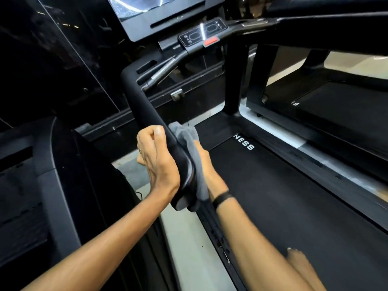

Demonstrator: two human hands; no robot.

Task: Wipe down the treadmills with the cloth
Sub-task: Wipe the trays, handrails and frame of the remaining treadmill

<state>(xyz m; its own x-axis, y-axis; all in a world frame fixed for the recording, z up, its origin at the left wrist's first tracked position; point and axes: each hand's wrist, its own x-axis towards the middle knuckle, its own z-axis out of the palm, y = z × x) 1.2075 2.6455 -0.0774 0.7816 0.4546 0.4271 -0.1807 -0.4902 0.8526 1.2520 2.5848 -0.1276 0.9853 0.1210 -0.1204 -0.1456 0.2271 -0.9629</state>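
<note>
I stand on a black treadmill whose belt (283,196) runs ahead of me. Its left handrail (142,106) slopes down towards me. A grey cloth (189,143) is wrapped against the right side of the rail's near end. My right hand (210,173) holds the cloth there and is mostly hidden behind the cloth and rail. My left hand (157,162) sits on the rail's left side with its heel against the rail and its fingers curled into a loose fist.
The control panel (201,32) with a red stop key and a screen (134,5) stand ahead. Another treadmill (336,106) lies to the right, and a dark machine (42,164) to the left. My bare foot (298,261) rests on the belt.
</note>
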